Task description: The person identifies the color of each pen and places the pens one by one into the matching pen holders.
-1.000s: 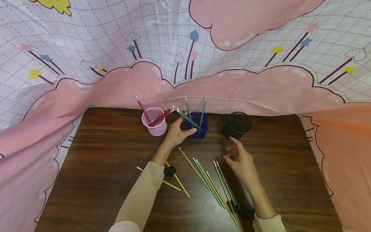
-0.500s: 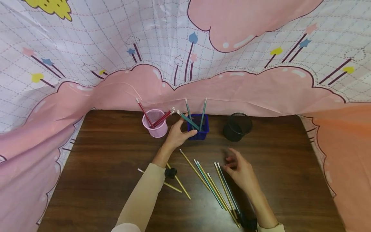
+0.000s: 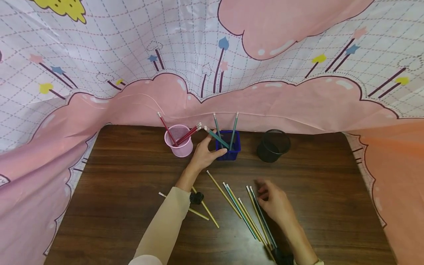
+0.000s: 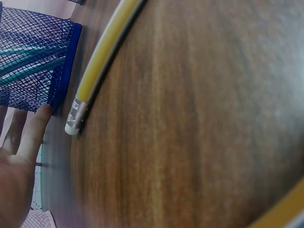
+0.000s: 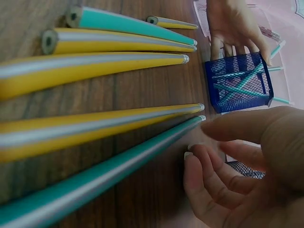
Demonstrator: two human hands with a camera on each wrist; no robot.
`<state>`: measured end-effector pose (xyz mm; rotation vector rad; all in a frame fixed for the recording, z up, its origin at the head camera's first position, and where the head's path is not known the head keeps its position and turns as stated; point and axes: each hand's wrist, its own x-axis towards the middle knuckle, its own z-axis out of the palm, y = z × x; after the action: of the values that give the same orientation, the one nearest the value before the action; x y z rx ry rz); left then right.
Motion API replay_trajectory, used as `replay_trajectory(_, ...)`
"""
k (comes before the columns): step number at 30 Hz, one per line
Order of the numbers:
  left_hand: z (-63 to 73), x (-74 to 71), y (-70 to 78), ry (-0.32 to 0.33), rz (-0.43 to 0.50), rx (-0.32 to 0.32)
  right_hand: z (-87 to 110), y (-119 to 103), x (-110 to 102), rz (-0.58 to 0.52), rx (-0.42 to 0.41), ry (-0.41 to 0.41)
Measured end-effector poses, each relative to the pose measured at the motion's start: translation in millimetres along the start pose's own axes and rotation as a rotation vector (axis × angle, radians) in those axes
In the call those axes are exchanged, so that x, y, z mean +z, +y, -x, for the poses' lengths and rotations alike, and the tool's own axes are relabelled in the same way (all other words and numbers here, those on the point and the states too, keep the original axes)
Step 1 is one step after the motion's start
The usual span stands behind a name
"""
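Observation:
My left hand [image 3: 202,154] grips the blue mesh pencil holder [image 3: 226,156] at the back middle of the table, thumb at its front rim and fingers along its left side. Several green pencils [image 3: 233,129] lean in it, eraser ends up. My right hand [image 3: 275,204] hovers low with loosely curled fingers and holds nothing. In the right wrist view its fingertips [image 5: 191,156] are just beyond the eraser end of a green pencil [image 5: 118,166] lying on the table. Beside that lies a yellow pencil [image 5: 104,126], with more yellow pencils and another green pencil [image 5: 133,27] further left.
A pink pencil cup [image 3: 182,150] with several red pencils [image 3: 167,129] stands left of the blue holder. To its right is a black mesh cup [image 3: 269,152]. Two yellow pencils [image 3: 208,211] lie partly under my left forearm. A patterned curtain [image 3: 281,106] hangs along the table's back edge.
My right hand has drawn back from near the black cup toward the eraser ends of the pencils, its fingers curling a little more. My left hand has stayed on the blue holder.

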<state>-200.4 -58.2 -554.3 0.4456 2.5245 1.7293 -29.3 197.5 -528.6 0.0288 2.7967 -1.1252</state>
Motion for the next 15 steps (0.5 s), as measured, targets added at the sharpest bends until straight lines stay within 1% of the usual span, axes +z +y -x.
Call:
replay_trajectory(4, -0.2, 0.0, -0.1, 0.003, -0.013, -0.007, 1.4, -1.4, 0.6, 0.027, 0.030, -0.026)
replay_trajectory(6, 0.0, 0.0, -0.4, 0.003, -0.016, -0.009, 2.0, -3.1, 0.9, 0.035, 0.031, -0.032)
replay_trajectory(12, -0.3, 1.0, -1.7, 0.008, -0.012, -0.003, 3.4, -8.1, 2.1, 0.147, 0.015, -0.050)
replay_trajectory(15, -1.0, 1.2, -1.9, 0.006, -0.012, 0.003, 2.7, -9.6, 3.0, 0.197, 0.000, -0.031)
